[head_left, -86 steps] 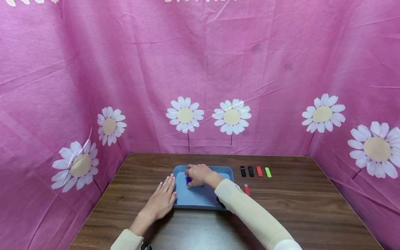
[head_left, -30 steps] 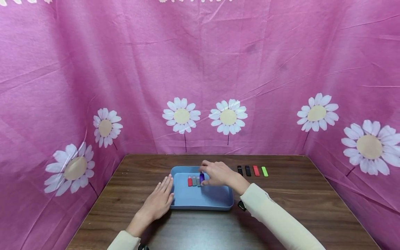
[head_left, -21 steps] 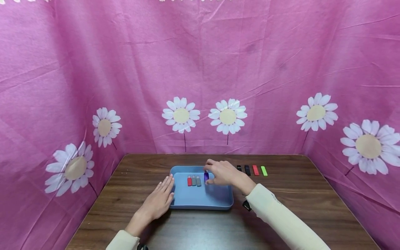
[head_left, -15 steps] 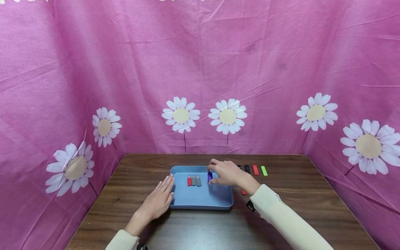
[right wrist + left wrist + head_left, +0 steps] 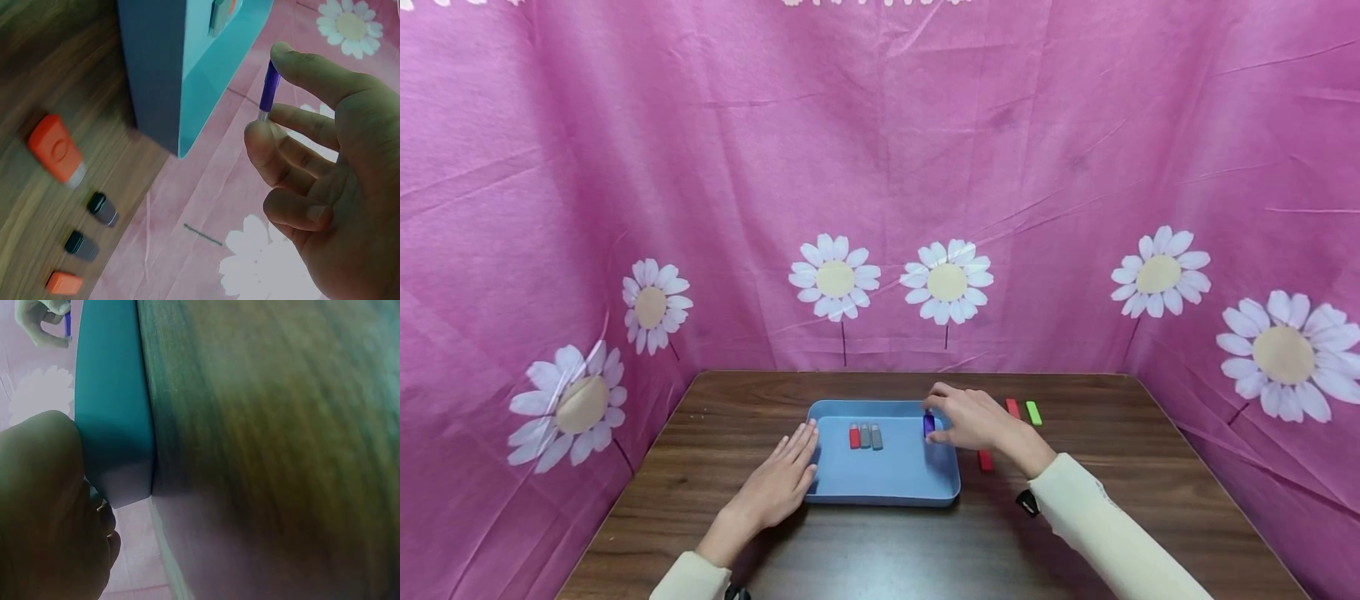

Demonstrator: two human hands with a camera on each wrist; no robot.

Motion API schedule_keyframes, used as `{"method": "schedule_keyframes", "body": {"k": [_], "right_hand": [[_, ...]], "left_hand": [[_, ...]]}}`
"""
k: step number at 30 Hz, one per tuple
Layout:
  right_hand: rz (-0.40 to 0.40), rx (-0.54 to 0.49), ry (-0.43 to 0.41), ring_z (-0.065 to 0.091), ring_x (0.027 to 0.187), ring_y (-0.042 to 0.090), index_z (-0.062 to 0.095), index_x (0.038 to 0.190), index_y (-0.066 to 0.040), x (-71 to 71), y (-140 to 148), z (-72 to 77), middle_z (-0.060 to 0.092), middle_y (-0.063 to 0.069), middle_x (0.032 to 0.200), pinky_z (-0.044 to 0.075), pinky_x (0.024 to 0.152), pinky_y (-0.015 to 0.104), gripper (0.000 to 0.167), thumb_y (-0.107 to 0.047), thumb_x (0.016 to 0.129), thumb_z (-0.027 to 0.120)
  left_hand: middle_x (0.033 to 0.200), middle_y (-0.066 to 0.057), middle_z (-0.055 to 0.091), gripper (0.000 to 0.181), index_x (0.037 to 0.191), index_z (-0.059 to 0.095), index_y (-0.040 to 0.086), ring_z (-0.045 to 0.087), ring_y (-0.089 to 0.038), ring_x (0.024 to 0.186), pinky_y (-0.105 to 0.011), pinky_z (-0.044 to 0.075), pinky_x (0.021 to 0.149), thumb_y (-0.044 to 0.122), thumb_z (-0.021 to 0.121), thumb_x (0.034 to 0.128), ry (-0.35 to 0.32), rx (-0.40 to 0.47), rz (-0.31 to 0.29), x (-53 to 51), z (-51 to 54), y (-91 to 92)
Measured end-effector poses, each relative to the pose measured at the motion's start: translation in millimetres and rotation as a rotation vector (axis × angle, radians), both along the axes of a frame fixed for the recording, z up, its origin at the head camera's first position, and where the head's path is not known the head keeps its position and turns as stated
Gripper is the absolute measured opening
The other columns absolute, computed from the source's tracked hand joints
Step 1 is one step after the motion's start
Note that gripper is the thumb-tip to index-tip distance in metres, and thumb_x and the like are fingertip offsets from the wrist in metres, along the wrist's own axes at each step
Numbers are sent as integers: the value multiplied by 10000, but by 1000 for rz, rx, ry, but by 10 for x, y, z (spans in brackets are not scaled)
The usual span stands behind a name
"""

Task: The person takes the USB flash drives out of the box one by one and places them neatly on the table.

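In the head view my right hand [image 5: 976, 421] pinches a purple USB flash drive [image 5: 929, 427] above the right part of a blue tray [image 5: 883, 479]. The right wrist view shows this drive end to end between the thumb and a fingertip, its metal plug [image 5: 263, 115] at one end. Inside the tray lie a red flash drive [image 5: 854, 437] and two grey ones [image 5: 871, 437], side by side. My left hand [image 5: 775, 485] rests along the tray's left edge, fingers straight and holding nothing.
Right of the tray lie a red flash drive [image 5: 985, 460], another red one [image 5: 1012, 408] and a green one [image 5: 1033, 412]. Two black drives [image 5: 103, 209] there show only in the right wrist view. A pink flowered curtain [image 5: 880, 167] encloses the wooden table [image 5: 820, 558].
My right hand has lifted the purple drive from the left part of the tray, away from the other drives, and carried it right. My left hand stays at the tray's edge.
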State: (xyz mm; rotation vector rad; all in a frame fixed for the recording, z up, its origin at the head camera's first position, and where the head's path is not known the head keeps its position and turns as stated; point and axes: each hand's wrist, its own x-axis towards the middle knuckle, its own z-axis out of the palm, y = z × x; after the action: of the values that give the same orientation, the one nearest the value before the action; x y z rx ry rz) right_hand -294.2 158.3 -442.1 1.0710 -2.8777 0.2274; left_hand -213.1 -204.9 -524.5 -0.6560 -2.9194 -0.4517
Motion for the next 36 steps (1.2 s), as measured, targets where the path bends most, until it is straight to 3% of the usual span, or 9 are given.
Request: {"method": "schedule_keyframes", "body": {"k": [6, 15, 22, 27, 32, 36], "right_hand": [[-25, -19, -6, 427, 582, 63, 752, 1279, -173, 15, 172, -5, 663, 4, 1192, 349, 519, 227, 490, -437, 883, 869], [-46, -37, -2, 457, 614, 52, 747, 1287, -166, 28, 345, -4, 664, 0, 1181, 386, 541, 220, 486, -403, 882, 875], [-44, -55, 1, 489, 670, 18, 752, 1269, -162, 23, 443, -12, 657, 2, 1145, 398, 549, 204, 466, -374, 876, 884], [-46, -44, 0, 503, 684, 19, 744, 1295, -146, 23, 487, -13, 665, 27, 1183, 416, 562, 210, 481, -376, 891, 870], [-57, -40, 21, 527, 698, 13, 749, 1285, -156, 36, 536, -13, 659, -9, 1180, 439, 582, 226, 478, -362, 875, 882], [-68, -38, 27, 537, 708, 4, 749, 1280, -153, 62, 595, -16, 654, -31, 1178, 454, 603, 237, 483, -350, 863, 890]], "left_hand": [[1746, -200, 293, 579, 1633, 358, -37, 297, -385, 1621, -603, 303, 1296, 233, 468, 1132, -36, 2, -1, -3, 23, 3], [1749, -192, 294, 579, 1639, 353, -27, 292, -378, 1622, -587, 262, 1311, 271, 421, 1147, 14, 51, -28, -7, -60, -35], [1746, -197, 296, 581, 1641, 348, -26, 302, -390, 1616, -591, 289, 1296, 276, 403, 1149, 24, 4, -22, -15, -61, -29], [1742, -215, 296, 577, 1633, 357, -38, 296, -410, 1614, -625, 283, 1290, 252, 439, 1140, -1, 44, -18, -8, -29, -18], [1748, -192, 294, 571, 1635, 362, -28, 305, -389, 1615, -597, 295, 1292, 248, 437, 1142, -2, 14, 2, 3, -15, -2], [1762, -185, 257, 589, 1647, 334, -26, 267, -369, 1635, -578, 274, 1314, 257, 443, 1142, -50, -7, 15, 6, 18, 12]]}}
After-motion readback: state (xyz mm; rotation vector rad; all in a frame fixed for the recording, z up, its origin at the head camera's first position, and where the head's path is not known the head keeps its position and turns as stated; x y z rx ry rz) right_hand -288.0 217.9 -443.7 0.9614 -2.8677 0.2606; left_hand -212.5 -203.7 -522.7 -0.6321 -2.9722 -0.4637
